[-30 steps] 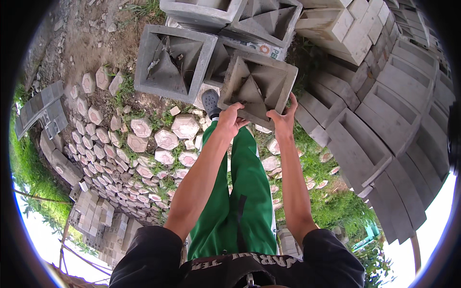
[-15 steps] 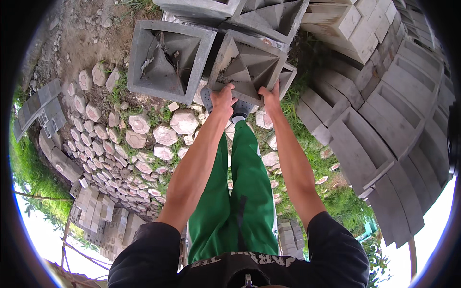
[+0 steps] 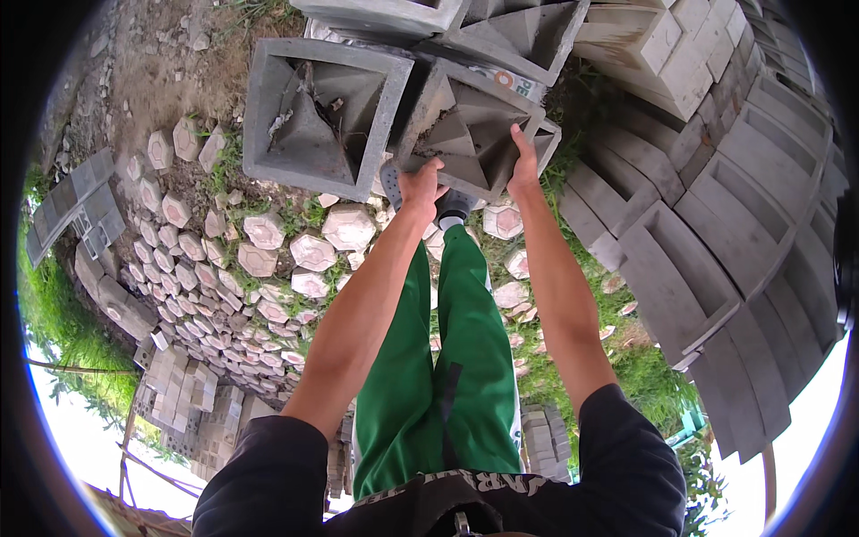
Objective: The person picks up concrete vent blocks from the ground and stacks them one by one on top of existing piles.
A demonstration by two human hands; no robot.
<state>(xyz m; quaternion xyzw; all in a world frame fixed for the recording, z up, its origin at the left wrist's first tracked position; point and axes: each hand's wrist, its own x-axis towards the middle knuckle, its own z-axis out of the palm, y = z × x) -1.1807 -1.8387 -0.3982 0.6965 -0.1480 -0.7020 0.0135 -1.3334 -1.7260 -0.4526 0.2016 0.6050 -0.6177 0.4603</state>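
Note:
My two hands are on a square grey concrete block [image 3: 458, 141] with slanted, pyramid-like facets inside its raised rim. At its near left corner, my left hand [image 3: 420, 186] is closed over the rim. My right hand [image 3: 524, 166] lies along the right side, thumb stretched up on the rim; its other fingers are hidden behind the edge. The block is tilted over my grey shoes. Close on the left stands a similar concrete block [image 3: 327, 116] with dry debris in its hollow. Another faceted block [image 3: 514, 40] is just beyond.
On the right are stacked hollow concrete blocks [image 3: 676, 273], with pale blocks [image 3: 640, 49] behind them. Hexagonal paving stones [image 3: 349, 227] cover the ground by my feet, with grass between. A printed white sack [image 3: 514, 82] lies among the faceted blocks.
My right hand has shifted up along the block's right rim. The block has tilted a little, and more of the printed sack shows behind it. My left hand stays at the near left corner.

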